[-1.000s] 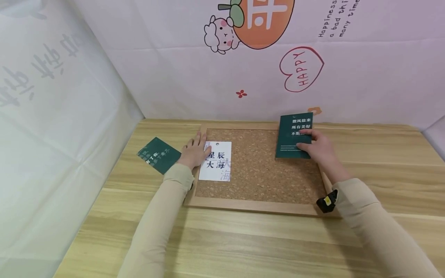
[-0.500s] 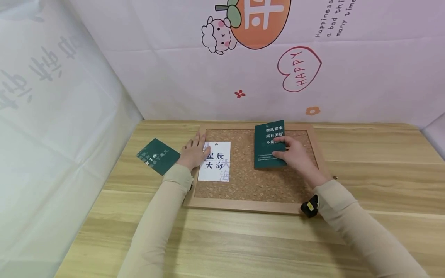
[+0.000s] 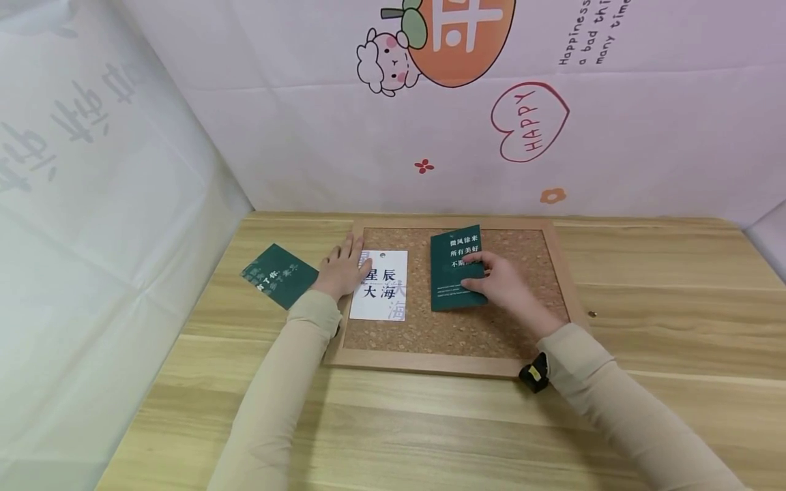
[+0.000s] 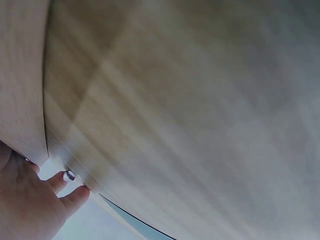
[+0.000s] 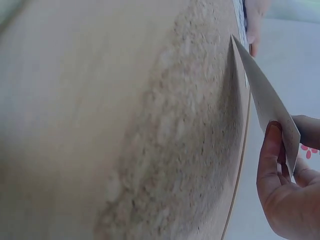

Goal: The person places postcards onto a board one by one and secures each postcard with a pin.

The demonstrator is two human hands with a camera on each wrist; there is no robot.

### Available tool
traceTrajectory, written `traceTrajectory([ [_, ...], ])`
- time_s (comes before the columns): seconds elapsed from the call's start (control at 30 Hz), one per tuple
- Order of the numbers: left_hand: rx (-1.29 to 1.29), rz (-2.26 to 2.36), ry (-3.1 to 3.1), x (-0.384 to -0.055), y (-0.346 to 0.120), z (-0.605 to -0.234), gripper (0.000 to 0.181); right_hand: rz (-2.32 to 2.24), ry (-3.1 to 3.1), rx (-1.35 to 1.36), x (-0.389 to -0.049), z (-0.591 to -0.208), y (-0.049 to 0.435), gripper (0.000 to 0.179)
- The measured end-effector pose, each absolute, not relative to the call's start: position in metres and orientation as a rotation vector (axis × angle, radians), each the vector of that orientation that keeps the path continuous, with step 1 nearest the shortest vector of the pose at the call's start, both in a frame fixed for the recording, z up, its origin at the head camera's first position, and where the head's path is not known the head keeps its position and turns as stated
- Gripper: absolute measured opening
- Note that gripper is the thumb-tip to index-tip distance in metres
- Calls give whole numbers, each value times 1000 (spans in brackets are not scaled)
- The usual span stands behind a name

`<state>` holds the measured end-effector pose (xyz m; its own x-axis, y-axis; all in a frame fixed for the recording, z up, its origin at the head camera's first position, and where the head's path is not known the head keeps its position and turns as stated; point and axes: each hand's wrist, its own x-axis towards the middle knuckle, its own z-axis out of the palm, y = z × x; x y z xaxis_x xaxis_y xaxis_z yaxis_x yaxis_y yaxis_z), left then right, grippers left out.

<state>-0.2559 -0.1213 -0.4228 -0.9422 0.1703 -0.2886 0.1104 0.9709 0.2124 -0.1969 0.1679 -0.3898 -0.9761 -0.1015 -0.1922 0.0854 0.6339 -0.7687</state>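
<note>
My right hand pinches a dark green card with white lettering between thumb and fingers. In the right wrist view the card is tilted, with its far corner close over the cork. A framed cork board lies beneath. On its left part lies a white printed card with a small dark round spot at its top. My left hand, fingers extended, rests on the board's left frame, its thumb over the white card's edge. In the left wrist view a shiny round spot shows at one fingertip of the left hand.
A second green card lies slanted on the wooden table, left of the left hand. A small brass-coloured stud sits on the table right of the board. Behind the table stands a printed white backdrop.
My right hand has carried the green card leftward and toward me, from the board's far right edge to beside the white card. The left hand stays in place.
</note>
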Motion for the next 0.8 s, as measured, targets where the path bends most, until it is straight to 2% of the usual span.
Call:
traceTrajectory([
  [0.8, 216, 283, 2810, -258, -123, -426, 66, -1173, 2603, -12, -193, -398, 156, 43],
])
